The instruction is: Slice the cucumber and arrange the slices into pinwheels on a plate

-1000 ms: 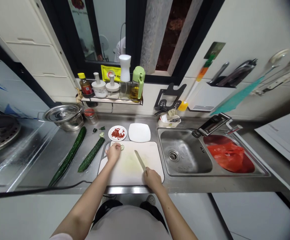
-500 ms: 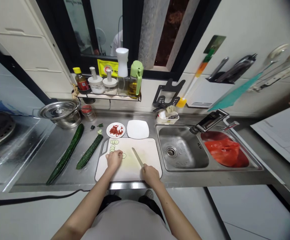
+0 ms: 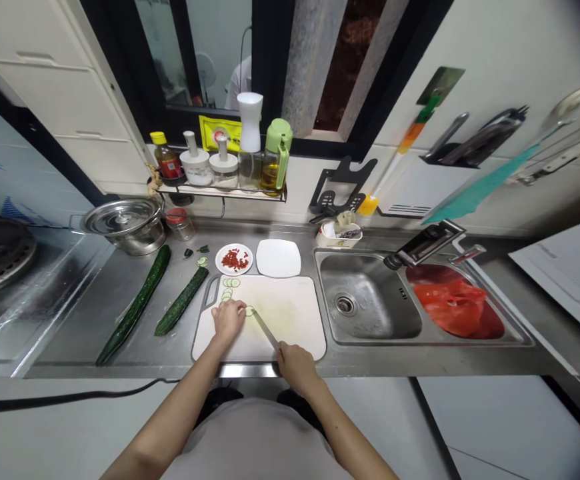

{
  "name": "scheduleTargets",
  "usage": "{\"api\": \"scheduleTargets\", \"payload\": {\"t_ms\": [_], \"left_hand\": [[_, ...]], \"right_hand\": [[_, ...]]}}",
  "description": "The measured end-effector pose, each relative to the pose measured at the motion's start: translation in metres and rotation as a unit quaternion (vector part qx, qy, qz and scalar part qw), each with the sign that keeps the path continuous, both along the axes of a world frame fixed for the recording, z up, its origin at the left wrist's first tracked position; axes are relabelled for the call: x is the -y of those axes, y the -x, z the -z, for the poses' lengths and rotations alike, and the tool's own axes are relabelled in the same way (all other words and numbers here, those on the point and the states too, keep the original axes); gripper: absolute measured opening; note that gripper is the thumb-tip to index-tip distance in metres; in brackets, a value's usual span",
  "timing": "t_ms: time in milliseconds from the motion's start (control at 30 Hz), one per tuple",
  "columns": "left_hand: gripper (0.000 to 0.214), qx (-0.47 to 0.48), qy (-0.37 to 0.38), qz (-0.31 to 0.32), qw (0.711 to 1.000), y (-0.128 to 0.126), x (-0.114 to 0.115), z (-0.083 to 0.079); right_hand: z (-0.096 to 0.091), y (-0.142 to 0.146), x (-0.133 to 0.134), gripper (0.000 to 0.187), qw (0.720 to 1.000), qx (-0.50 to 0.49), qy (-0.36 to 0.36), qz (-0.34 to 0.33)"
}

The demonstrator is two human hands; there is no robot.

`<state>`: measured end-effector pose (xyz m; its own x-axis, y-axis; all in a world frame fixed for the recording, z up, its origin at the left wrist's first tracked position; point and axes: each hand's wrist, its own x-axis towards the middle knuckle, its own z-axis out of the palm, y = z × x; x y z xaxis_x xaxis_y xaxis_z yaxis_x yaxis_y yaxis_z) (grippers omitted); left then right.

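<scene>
My right hand (image 3: pixel 296 365) is closed round the handle of a kitchen knife (image 3: pixel 266 329). The blade points forward and left over the white cutting board (image 3: pixel 297 320), its tip at a pale cucumber slice (image 3: pixel 249 311). Curled on the board's left half, my left hand (image 3: pixel 229 319) pinches the edge of that slice with its fingertips. Several more cucumber slices (image 3: pixel 231 283) lie at the board's upper left, some partly hidden behind the left hand. Left of the board rest a cut cucumber (image 3: pixel 181 302) and a longer whole cucumber (image 3: pixel 134 305).
Behind the board stand a plate of red pieces (image 3: pixel 224 269) and a white plate (image 3: pixel 279 258). The sink (image 3: pixel 370 293) is at the right, with a red bag (image 3: pixel 450 307) in its second basin. A lidded pot (image 3: pixel 143 233) stands back left, near the condiment shelf (image 3: pixel 225 192).
My right hand has brought the knife leftward, so its tip now meets the slice by my left fingers. The left hand has stayed nearly still; the view has shifted slightly.
</scene>
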<state>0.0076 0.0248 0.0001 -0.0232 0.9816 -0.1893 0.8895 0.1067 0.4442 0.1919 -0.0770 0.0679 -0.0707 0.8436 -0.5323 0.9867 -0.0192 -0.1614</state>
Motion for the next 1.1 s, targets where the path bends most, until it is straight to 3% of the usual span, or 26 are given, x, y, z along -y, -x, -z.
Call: {"api": "scheduleTargets", "payload": {"t_ms": [1100], "left_hand": [[0.024,0.002,0.013,-0.007,1.000,-0.0017,0.0001,0.0006]], "right_hand": [[-0.0065,0.0059,-0.0004,0.034,0.999,-0.003,0.040,-0.011]]}}
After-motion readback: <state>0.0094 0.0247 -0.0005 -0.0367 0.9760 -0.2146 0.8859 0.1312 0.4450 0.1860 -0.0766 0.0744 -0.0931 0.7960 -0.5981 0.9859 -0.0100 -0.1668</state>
